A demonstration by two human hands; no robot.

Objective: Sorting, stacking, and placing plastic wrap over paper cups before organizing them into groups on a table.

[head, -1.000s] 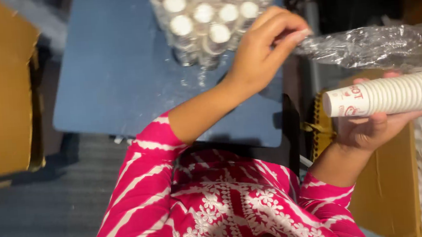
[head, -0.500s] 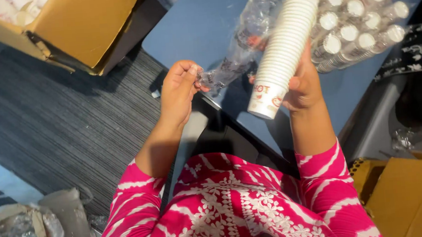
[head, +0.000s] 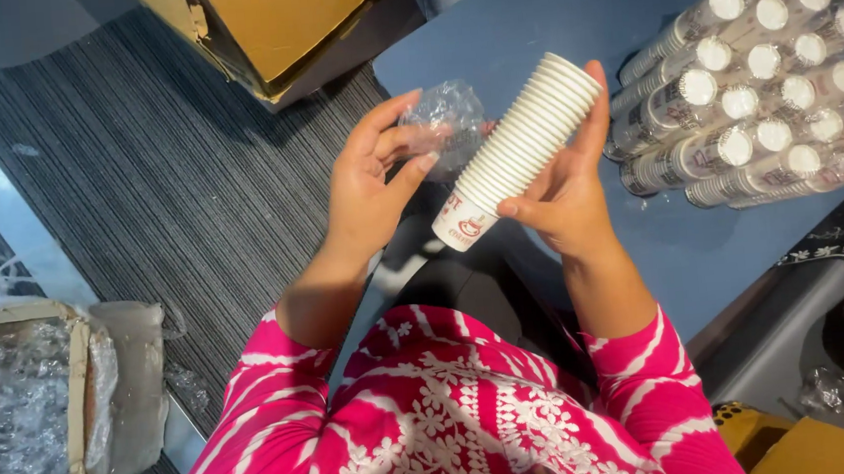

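Note:
My right hand [head: 564,191] grips a bare stack of white paper cups [head: 520,149] with a red print on the bottom cup, held slanted over the near edge of the blue table [head: 535,17]. My left hand [head: 367,176] is closed on a crumpled clear plastic wrapper [head: 445,115], just left of the stack. Both forearms wear pink sleeves with a white pattern.
Several plastic-wrapped cup stacks [head: 751,81] lie piled at the table's right. An open brown cardboard box [head: 265,24] stands on the striped grey carpet at the top. Another box holding crumpled clear plastic [head: 15,419] sits at the lower left. More cardboard [head: 810,442] is at the lower right.
The view has swung round. My left hand has bunched the long plastic wrapper into a small wad. The cup stack is free of the wrapper and sits lower, nearer my body.

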